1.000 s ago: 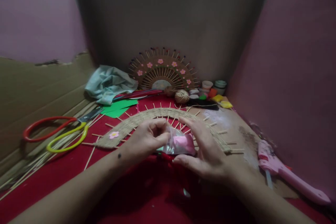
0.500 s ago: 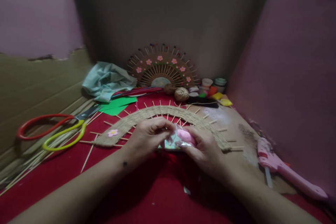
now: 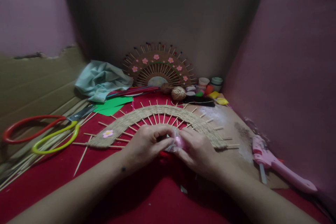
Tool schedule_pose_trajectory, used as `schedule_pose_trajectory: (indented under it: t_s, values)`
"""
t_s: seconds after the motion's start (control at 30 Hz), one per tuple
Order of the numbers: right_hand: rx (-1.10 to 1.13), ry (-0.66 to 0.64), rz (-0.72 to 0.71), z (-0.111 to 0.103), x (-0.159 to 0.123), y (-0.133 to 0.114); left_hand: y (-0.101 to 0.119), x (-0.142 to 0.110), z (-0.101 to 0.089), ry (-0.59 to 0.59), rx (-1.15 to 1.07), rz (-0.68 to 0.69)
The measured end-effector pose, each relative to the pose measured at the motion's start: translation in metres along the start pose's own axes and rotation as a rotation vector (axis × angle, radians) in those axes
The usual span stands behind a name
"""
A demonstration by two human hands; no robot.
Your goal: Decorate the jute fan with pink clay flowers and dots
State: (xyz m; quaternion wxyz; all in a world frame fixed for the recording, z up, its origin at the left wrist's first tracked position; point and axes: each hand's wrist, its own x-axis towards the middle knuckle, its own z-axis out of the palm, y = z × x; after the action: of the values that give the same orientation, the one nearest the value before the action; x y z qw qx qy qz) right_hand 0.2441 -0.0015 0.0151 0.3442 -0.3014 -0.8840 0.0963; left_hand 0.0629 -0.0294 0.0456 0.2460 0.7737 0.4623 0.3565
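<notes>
Left hand (image 3: pixel 143 145) and right hand (image 3: pixel 201 148) have been drawn closer together, the clear packet (image 3: pixel 171 146) of pink material (image 3: pixel 180 142) pinched between their fingers, near the woven arch (image 3: pixel 157 109).

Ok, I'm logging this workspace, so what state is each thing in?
Clear packet: between left hand and right hand; opening hidden.
Woven arch: one pink flower on.
Rear fan: upright, several flowers on.
Scissors: lying down, handles spread.
Glue gun: lying down; power unclear.
Cloth: crumpled.
Twine ball: wound up.
</notes>
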Motion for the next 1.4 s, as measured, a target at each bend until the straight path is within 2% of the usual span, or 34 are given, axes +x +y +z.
schedule_pose_trajectory:
  t_s: [0.1,0.17,0.33,0.4,0.53,0.9,1.13,1.4]
  values:
    - [0.036,0.043,0.001,-0.001,0.0,-0.001,0.002,0.0,-0.001,-0.038,-0.006,-0.038]
    - [0.087,0.058,0.019,-0.002,0.0,-0.003,0.004,0.001,-0.002,-0.049,-0.112,-0.11]
    - [0.192,0.059,0.054,-0.005,0.0,-0.007,0.002,0.003,-0.008,-0.104,-0.631,-0.431]
    - [0.174,0.07,0.074,-0.005,0.0,-0.006,0.0,0.004,-0.012,-0.138,-0.813,-0.48]
    - [0.139,0.066,0.092,-0.005,-0.001,-0.004,-0.005,0.006,-0.016,-0.107,-0.953,-0.463]
    - [0.103,0.12,0.076,-0.004,-0.001,-0.002,-0.003,0.009,-0.018,-0.051,-0.95,-0.413]
    - [0.076,0.174,0.136,-0.005,0.0,0.001,-0.002,0.009,-0.019,-0.056,-0.908,-0.424]
    - [0.12,0.234,0.216,-0.008,0.002,0.005,-0.002,0.012,-0.014,0.067,-1.082,-0.338]
